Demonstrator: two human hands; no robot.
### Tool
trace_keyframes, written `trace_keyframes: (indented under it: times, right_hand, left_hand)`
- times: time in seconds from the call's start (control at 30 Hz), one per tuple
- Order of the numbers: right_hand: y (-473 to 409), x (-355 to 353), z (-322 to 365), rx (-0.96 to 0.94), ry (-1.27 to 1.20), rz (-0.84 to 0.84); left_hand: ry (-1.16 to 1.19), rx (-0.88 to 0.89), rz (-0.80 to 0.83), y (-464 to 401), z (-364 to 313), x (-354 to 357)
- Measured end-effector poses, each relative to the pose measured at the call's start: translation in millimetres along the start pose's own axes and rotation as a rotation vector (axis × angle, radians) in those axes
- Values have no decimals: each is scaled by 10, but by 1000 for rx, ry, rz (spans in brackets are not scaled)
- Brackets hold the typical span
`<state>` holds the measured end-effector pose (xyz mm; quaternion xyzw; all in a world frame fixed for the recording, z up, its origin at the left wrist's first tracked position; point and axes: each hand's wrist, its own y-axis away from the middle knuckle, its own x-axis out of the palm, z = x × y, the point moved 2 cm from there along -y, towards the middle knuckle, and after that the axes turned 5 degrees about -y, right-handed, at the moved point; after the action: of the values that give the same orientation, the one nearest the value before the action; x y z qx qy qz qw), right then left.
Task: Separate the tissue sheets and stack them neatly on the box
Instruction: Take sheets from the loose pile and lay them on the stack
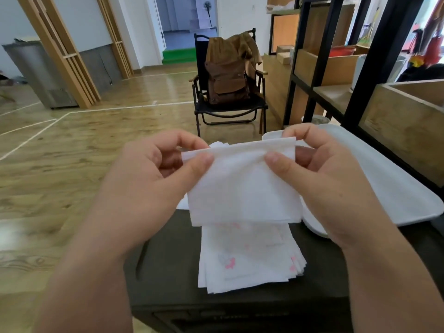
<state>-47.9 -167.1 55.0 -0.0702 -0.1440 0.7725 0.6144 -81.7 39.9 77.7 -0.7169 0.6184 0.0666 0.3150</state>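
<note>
A white folded tissue sheet point(242, 186) hangs in the air in front of me, held by its top edge. My left hand point(153, 179) pinches its upper left corner between thumb and fingers. My right hand point(319, 169) pinches the upper right corner the same way. Below the held sheet lies a stack of white tissue sheets point(249, 258) with faint pink print, fanned slightly at its lower right. The stack rests on top of a dark box point(173, 280). More white tissue shows behind my left fingers.
A white tray point(384, 179) lies at the right, partly over the dark box. Behind it stands a black metal shelf with wooden crates point(406, 116). A black folding chair point(228, 109) with a brown backpack stands on the wooden floor ahead.
</note>
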Motion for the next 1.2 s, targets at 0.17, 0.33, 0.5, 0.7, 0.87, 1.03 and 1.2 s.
trace_keyframes:
  times: [0.17, 0.33, 0.5, 0.7, 0.87, 1.03, 1.2]
  right_hand:
    - [20, -116, -136, 316, 424, 84]
    - [30, -105, -457, 554, 769, 183]
    - [-9, -148, -520, 543, 851, 118]
    - [-77, -209, -472, 401, 714, -126]
    - [-79, -165, -493, 370, 627, -121]
    - [-78, -139, -508, 342, 571, -104]
    - [-89, -147, -517, 296, 556, -120]
  left_hand:
    - [-227, -164, 281, 34, 83, 29]
    - [-505, -374, 532, -1, 403, 285]
    - [-509, -394, 340, -64, 588, 261]
    - [-560, -216, 287, -150, 887, 351]
    - [-524, -204, 347, -115, 1140, 523]
    - [-572, -160, 129, -198, 1163, 570]
    - [-436, -84, -95, -199, 1070, 484]
